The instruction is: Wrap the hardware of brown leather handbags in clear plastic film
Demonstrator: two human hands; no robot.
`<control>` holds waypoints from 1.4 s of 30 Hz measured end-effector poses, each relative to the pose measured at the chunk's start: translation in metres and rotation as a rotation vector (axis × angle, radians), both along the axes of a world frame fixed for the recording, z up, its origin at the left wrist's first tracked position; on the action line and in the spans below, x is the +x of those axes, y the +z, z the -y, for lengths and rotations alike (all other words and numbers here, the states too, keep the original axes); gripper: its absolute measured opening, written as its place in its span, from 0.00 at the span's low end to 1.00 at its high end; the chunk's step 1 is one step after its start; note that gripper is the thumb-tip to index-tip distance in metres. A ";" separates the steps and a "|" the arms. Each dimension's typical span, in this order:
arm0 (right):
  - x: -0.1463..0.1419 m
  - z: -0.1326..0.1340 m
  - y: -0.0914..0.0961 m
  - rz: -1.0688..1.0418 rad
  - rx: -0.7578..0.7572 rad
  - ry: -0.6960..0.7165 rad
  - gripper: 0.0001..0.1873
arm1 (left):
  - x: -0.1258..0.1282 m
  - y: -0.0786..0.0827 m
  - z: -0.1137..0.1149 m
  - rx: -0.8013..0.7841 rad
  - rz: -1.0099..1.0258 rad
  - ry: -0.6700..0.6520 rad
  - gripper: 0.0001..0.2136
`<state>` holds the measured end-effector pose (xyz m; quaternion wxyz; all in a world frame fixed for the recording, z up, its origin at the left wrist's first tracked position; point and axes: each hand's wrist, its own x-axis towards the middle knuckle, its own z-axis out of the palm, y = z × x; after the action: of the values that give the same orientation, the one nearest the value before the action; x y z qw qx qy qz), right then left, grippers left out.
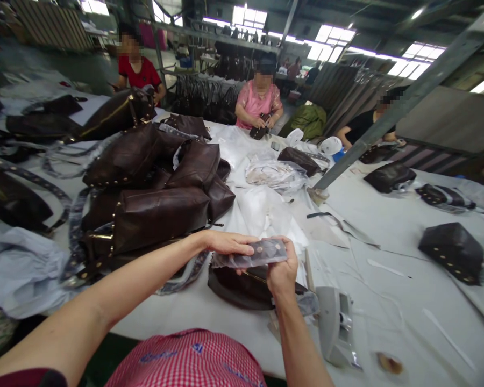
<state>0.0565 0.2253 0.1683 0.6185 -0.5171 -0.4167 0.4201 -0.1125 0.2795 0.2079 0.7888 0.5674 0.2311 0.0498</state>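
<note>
A dark studded bag strap [268, 251] in clear plastic wrap is stretched between my two hands. My left hand [229, 245] grips its left part, thumb on top and fingers underneath. At its right end, my right hand [284, 271] is closed round the strap. Directly below lies a dark brown leather handbag [237, 290] with a gold zip, partly hidden by my hands and the strap. Plastic wrap shows at the bag's right end.
Brown handbags [161, 215] are heaped to the left, beside white plastic bags [28, 269]. A grey tape dispenser [333, 322] stands right of my right arm. A slanting metal post [371, 145] rises from the table [387, 312]. Several co-workers, one in pink [246, 99], sit across.
</note>
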 end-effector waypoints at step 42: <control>0.146 0.134 -0.130 0.029 -0.504 -0.033 0.18 | 0.031 0.006 0.083 0.643 -0.417 0.312 0.16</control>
<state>0.2022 0.0914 0.0380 0.4708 -0.6677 -0.2993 0.4929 -0.0813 0.1963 0.2136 0.4905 0.7411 0.4418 0.1222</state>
